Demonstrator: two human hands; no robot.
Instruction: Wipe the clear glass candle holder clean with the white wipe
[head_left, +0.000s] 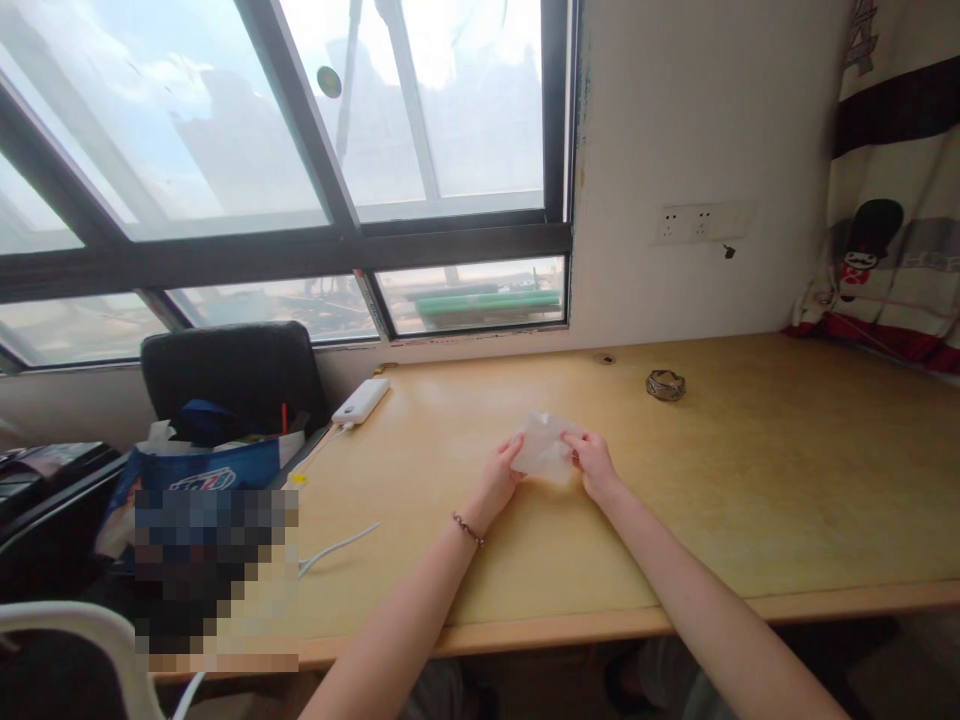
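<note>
A small white translucent sheet (546, 455), perhaps tissue or thin plastic, is held up over the middle of the wooden table (750, 480). My left hand (498, 474) pinches its left edge between thumb and fingers. On the opposite edge, my right hand (592, 462) grips it the same way. The sheet looks slightly creased, and its exact material is hard to make out. A beaded bracelet (469, 528) circles my left wrist.
A dark ring-shaped ashtray or band (665, 385) lies toward the back right. At the left edge sits a white power bank (361, 402) with a white cable (337, 545) nearby. A black chair (232, 370) holds a blue bag (199, 470). Behind are a window and a wall socket (701, 222).
</note>
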